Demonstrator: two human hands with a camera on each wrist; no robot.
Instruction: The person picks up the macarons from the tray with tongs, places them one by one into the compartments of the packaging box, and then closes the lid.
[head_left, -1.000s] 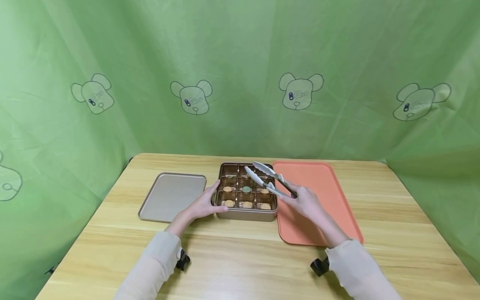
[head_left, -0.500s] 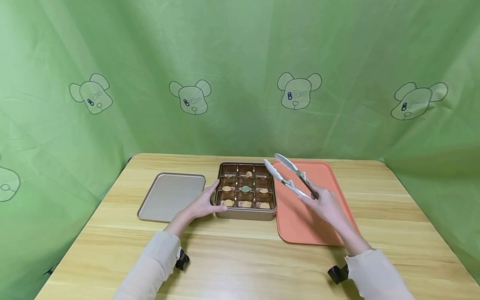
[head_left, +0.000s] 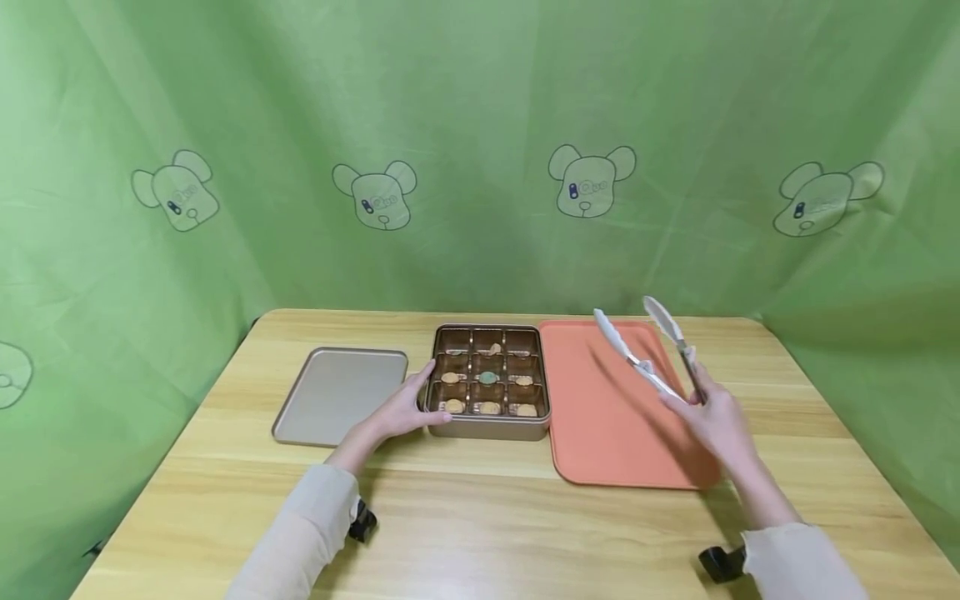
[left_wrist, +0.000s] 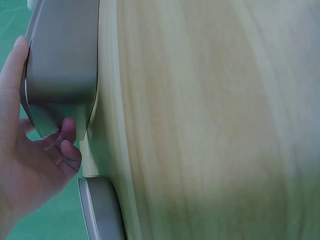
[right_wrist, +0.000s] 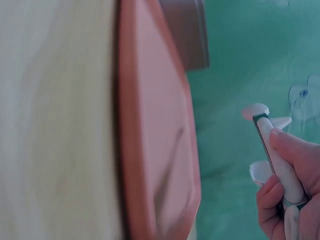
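Observation:
A brown square tin [head_left: 491, 428] with a divided inner tray stands near the table's middle. Several round biscuits [head_left: 453, 406] lie in its compartments, with a green biscuit [head_left: 488, 378] in the centre one. My left hand [head_left: 401, 410] grips the tin's near-left corner. In the left wrist view the thumb runs along the tin's rim, and the fingers bend against its side. My right hand [head_left: 716, 417] holds metal tongs [head_left: 615, 337] with pale scalloped tips. The tongs are raised above the coral tray [head_left: 600, 417], tips spread, nothing between them.
Left of the tin lies its flat lid [head_left: 341, 396] on the wooden table [head_left: 480, 533]. The coral tray sits close against the tin's right side. Behind the table hangs a green curtain [head_left: 480, 250] printed with bear heads.
My right hand has carried the tongs from over the tin rightward above the coral tray, uncovering a biscuit in the back middle compartment. The left hand has stayed on the tin.

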